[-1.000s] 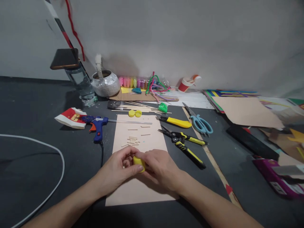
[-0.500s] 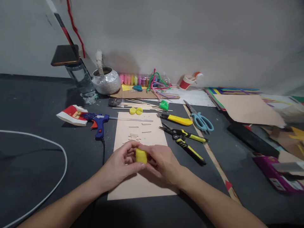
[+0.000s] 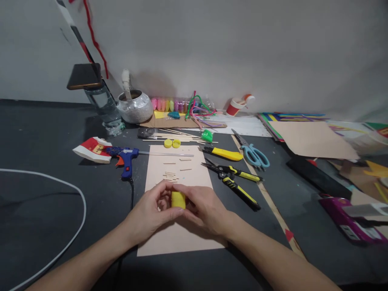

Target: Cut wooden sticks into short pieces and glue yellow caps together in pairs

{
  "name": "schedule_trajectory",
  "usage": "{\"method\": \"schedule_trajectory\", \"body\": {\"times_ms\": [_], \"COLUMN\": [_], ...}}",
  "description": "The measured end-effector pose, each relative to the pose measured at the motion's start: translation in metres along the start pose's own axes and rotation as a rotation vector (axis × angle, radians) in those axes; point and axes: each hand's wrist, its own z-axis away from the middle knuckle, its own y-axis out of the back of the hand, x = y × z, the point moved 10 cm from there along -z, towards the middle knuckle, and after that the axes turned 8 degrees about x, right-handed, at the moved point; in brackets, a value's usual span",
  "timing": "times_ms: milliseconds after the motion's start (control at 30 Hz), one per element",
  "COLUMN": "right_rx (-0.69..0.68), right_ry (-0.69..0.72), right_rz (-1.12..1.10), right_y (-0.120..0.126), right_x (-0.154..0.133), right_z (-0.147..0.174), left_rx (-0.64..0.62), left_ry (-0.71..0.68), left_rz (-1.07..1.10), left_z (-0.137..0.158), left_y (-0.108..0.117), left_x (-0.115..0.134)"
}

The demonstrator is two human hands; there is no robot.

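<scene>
Between my fingertips is a small yellow cylinder-like piece, its material too unclear to name. My left hand is closed on its left side, thumb along the lower front. From the right, my right hand grips it too, fingers over its top edge. Both hands are over a beige sheet of paper. Just beyond them lie several short cut sticks. Two yellow round pieces sit at the sheet's far end, near a clear glue stick.
To the left are a blue glue gun and a white cable. On the right lie a yellow utility knife, open pliers-like cutters and blue-handled scissors. A silver pot and a phone-topped bottle stand behind.
Both hands still hold the yellow piece, which appears turned slightly more upright. The whole view has shifted a little; the other things on the table lie as before.
</scene>
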Motion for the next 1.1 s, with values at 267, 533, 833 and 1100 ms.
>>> {"method": "schedule_trajectory", "body": {"times_ms": [267,533,833,1100], "right_rx": [-0.01,-0.019,0.082,0.103], "right_ry": [0.0,-0.022,0.025,0.051], "right_rz": [-0.016,0.006,0.069,0.119], "right_y": [-0.003,0.0,0.006,0.005], "right_x": [0.001,0.0,-0.003,-0.007], "right_z": [-0.001,0.0,0.0,-0.001], "left_rx": [0.009,0.052,0.082,0.039], "left_ry": [0.048,0.036,-0.015,-0.019], "left_rz": [-0.015,-0.072,-0.17,-0.109], "left_z": [-0.001,0.0,0.0,-0.003], "left_y": [0.001,0.006,0.012,0.006], "left_x": [-0.002,-0.007,-0.003,-0.008]}}
